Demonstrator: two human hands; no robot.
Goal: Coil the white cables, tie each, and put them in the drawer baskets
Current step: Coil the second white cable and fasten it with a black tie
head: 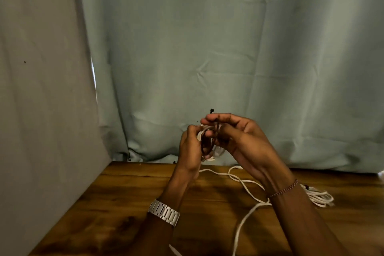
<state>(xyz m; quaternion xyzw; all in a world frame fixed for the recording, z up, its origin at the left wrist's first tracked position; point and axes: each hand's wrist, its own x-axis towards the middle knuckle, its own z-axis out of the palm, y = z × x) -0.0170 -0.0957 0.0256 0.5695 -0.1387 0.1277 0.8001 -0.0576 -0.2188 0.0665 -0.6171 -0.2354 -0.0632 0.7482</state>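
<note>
My left hand (190, 147) grips the coiled white cable (209, 159) above the worktop (128, 197), while my right hand's (241, 141) fingers (214, 117) pinch a black tie (212, 111). Loose cable (245, 185) trails below them.

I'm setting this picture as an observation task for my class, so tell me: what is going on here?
A person holds a small coil of white cable up above a brown wooden table. The left hand grips the coil while the right hand pinches a thin black tie at it, so tying seems under way. A loose white cable trails across the table, and a bundled white cable lies at the right. No drawer is visible.
</note>
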